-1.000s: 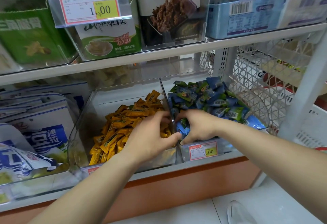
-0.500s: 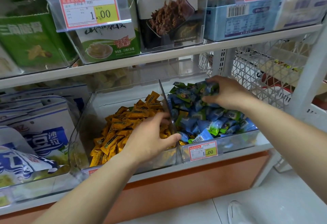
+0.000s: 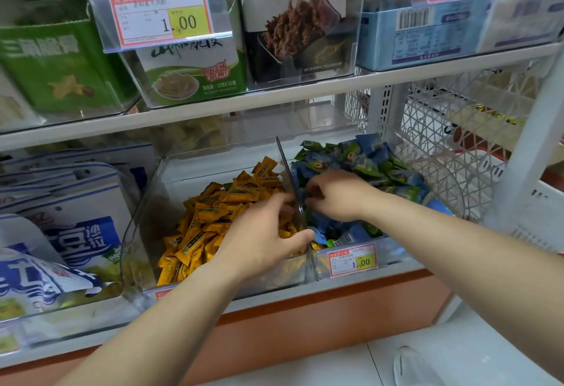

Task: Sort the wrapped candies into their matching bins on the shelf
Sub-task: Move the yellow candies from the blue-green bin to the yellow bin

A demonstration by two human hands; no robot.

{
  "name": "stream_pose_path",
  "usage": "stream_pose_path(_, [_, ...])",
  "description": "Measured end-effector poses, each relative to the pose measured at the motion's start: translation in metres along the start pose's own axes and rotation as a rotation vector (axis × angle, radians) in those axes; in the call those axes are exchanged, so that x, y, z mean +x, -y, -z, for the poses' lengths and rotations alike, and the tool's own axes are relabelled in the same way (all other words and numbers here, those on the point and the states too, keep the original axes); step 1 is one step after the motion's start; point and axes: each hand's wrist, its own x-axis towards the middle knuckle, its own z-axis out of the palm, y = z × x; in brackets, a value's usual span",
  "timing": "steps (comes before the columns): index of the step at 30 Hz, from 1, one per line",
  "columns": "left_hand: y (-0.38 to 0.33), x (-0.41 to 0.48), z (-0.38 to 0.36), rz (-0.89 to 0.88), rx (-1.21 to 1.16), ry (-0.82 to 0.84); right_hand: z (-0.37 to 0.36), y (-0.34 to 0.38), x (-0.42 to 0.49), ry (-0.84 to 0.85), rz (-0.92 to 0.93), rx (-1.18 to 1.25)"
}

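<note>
Shelf front [image 3: 274, 301] first: the left hand [image 3: 262, 233] lies loose, thumb splayed, on the yellow candies [image 3: 210, 217] beside the divider [image 3: 288, 169]. Just beyond, the right hand [image 3: 338, 193] curls into the blue-green candies [image 3: 369, 158], its catch hidden; better to pinch one stray by its wrapper end and lift clear.

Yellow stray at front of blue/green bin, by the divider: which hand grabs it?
Left, likely: the left hand has its thumb beside the yellow candy at the divider; the right hand is farther back.
</note>
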Motion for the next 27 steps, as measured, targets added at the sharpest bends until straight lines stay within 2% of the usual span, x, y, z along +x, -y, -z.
stream_pose_path(2, [0.000,-0.001,0.000,-0.002,0.002,0.000,-0.008,0.003,0.008,0.044,-0.058,-0.094])
stream_pose_path(5, [0.001,-0.001,0.000,-0.005,0.014,0.000,-0.010,0.005,0.014,0.112,-0.094,-0.061])
stream_pose_path(12, [0.001,-0.001,0.001,0.005,0.007,0.016,0.003,-0.009,-0.001,0.045,-0.089,0.195])
stream_pose_path(20, [-0.002,0.004,0.006,0.037,-0.050,0.051,0.030,-0.023,-0.026,0.055,-0.022,0.146])
stream_pose_path(23, [-0.005,0.004,0.008,0.026,-0.070,-0.006,0.040,-0.034,-0.036,-0.070,-0.068,0.323])
stream_pose_path(27, [-0.019,0.010,0.015,-0.060,-0.131,-0.192,0.044,-0.039,-0.046,-0.198,0.002,0.805])
